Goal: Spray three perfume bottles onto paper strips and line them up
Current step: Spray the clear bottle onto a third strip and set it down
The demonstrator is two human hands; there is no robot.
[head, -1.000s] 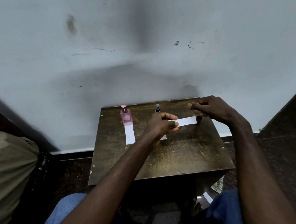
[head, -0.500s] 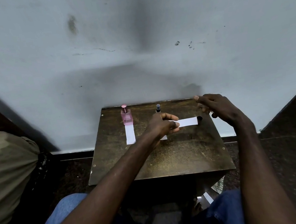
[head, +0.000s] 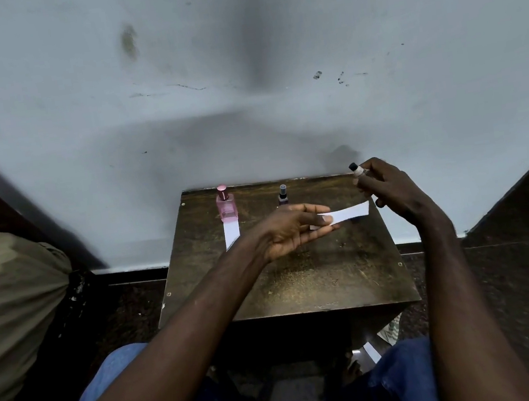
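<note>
Progress: pink bottle [head: 226, 205] is sitting far-left on the desk [head: 317, 281], laid strip [head: 231, 235] in front; dark bottle [head: 283, 194] is standing mid-desk. Left hand [head: 290, 230] fingers are pinching a raised strip [head: 345, 213]; right hand [head: 389, 190] fingers are curling round a small bottle [head: 356, 169] beside it. Likely remaining: last spray, placing both.

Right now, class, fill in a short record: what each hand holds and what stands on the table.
Left hand: pinches a paper strip above the table
Right hand: grips a small black-capped bottle beside the strip's far end
Pink bottle: upright at the table's back edge, a second strip lying before it
Dark bottle: upright at the back, middle
</note>
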